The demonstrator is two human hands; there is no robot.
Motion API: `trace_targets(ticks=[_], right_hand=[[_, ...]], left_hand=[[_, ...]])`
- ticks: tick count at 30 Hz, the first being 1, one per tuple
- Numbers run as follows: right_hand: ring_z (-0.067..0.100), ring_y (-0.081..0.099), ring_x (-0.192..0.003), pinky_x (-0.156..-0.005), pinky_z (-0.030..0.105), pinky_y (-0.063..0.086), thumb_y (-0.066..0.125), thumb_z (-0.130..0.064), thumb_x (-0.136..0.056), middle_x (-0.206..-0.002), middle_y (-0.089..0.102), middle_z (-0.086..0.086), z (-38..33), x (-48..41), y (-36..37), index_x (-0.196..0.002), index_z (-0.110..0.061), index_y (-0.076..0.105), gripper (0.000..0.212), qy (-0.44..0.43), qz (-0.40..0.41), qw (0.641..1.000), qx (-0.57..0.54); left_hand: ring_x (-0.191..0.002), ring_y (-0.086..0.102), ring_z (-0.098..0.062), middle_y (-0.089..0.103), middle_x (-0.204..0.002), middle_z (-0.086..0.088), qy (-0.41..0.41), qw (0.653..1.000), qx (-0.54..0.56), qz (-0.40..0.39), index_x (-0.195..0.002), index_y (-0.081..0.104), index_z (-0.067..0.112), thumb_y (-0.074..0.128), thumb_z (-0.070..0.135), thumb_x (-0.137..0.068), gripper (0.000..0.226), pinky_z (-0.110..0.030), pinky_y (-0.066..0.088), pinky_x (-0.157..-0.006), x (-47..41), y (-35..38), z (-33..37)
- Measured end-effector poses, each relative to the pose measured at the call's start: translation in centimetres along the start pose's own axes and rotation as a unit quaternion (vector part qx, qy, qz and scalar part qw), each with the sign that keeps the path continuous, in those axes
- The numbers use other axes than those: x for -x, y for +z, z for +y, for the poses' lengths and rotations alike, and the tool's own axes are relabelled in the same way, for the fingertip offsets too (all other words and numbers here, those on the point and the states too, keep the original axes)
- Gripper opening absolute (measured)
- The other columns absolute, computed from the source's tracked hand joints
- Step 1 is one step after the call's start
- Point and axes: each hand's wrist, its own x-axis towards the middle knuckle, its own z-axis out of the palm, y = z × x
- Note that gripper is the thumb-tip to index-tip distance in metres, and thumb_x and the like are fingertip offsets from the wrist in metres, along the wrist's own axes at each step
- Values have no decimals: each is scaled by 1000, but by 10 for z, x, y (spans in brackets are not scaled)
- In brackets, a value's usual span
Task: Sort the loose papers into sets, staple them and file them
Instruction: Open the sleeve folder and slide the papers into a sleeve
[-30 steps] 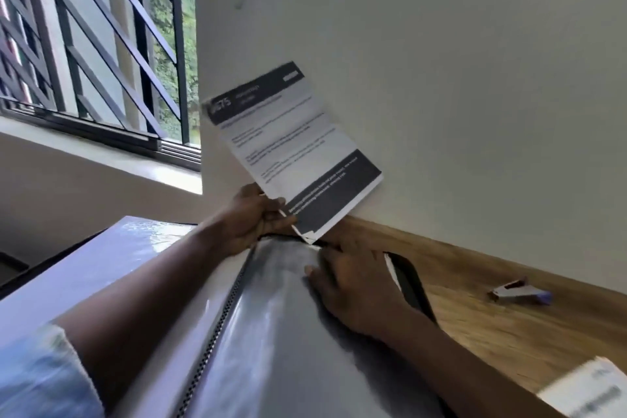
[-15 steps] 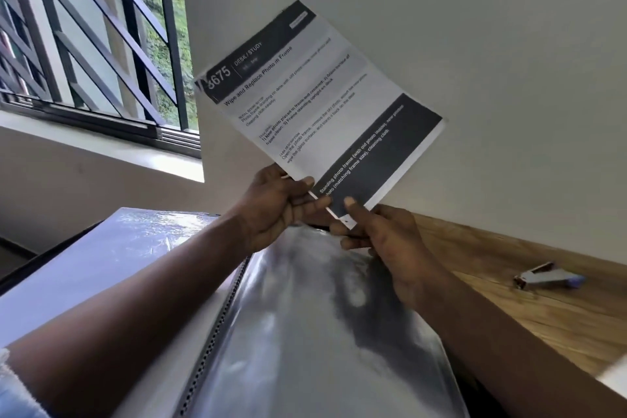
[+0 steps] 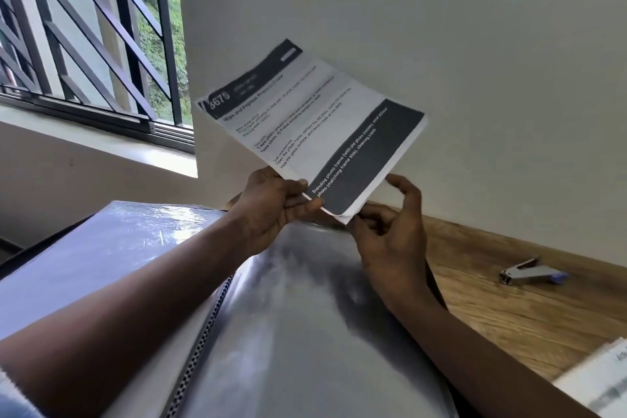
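Note:
A printed paper set (image 3: pixel 305 125) with dark header and footer bands is held up in the air above an open display folder (image 3: pixel 298 332) with clear plastic sleeves. My left hand (image 3: pixel 271 207) pinches the set's lower edge with thumb on top. My right hand (image 3: pixel 390 231) is at the set's bottom corner, its curled fingers touching that corner from below while the index finger reaches up along the right edge. A silver and blue stapler (image 3: pixel 532 274) lies on the wooden desk (image 3: pixel 526 312) to the right.
More printed papers (image 3: pixel 600 380) lie at the desk's lower right corner. A white wall rises right behind the desk. A barred window (image 3: pixel 88 34) with a sill is at the upper left.
The paper set rose out of the folder sleeve, then dropped a little and tilted flatter. My right hand left the sleeve and came to the set's bottom corner.

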Motion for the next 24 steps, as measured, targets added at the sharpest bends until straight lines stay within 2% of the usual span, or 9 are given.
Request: trace_targets(ticks=[2,5,7,9,12,15,16,20,24], right_hand=[[9,74,-86,-77,18,56,75,-5,-90,-90,77,-8,-1,3,-5,-150,-35,34,78,-76,-8,996,46],[14,70,-79,-75,22,55,64,3,-91,-80,71,-6,-2,6,-5,-143,-30,51,63,-149,-51,983,96],[14,68,-76,-71,24,54,64,-3,-95,-76,67,-5,-4,9,-3,-129,-27,64,42,-133,-67,984,92],[15,71,-78,-71,26,55,63,-22,-102,-78,71,-2,-6,9,0,-115,-25,72,16,-95,-71,991,59],[15,74,-80,-74,34,56,62,-37,-102,-79,77,0,0,4,0,-93,-20,77,25,-24,-72,996,39],[16,76,-82,-76,26,55,75,-17,-94,-82,79,1,4,1,-2,-97,-18,80,6,24,-80,996,-26],[18,76,-83,-76,25,56,78,-11,-91,-84,79,3,5,1,-3,-100,-19,80,12,31,-85,995,-37],[18,76,-88,-80,28,58,80,-9,-88,-87,78,0,10,1,-4,-110,-25,79,27,34,-90,995,-34],[9,76,-89,-87,40,62,78,-14,-90,-91,79,-12,10,1,-4,-102,-26,80,18,-11,-61,998,22]], left_hand=[[-83,77,-34,74,-106,-21,-7,1000,-3,18,-128,57,-12,53,-17,-95,33,-28,62,-61,-1,-2,-1],[-99,72,-51,70,-121,-29,-10,999,-27,19,-129,56,-11,53,-16,-95,34,-27,61,-60,-2,-4,-3],[-95,74,-49,72,-119,-27,-4,999,-35,13,-128,58,-8,53,-15,-96,33,-29,63,-62,-1,-6,-2],[-83,76,-41,76,-106,-20,4,999,-43,5,-126,60,-8,53,-14,-96,31,-31,64,-67,0,-6,-1],[-79,74,-37,74,-96,-16,13,998,-59,-3,-124,61,-7,54,-13,-97,29,-31,64,-67,1,-6,-3],[-76,74,-33,73,-95,-15,17,998,-62,-6,-122,62,-5,54,-14,-97,28,-30,63,-65,2,-4,-3],[-74,74,-31,73,-92,-13,15,998,-61,-3,-122,63,-5,54,-14,-97,28,-30,63,-64,1,-5,-3],[-70,73,-28,70,-82,-8,2,998,-63,9,-117,63,-4,54,-16,-95,26,-29,62,-62,0,-6,-4],[-80,73,-34,69,-100,-18,-12,997,-74,4,-121,62,-6,56,-14,-95,27,-30,62,-64,-1,-7,-6]])
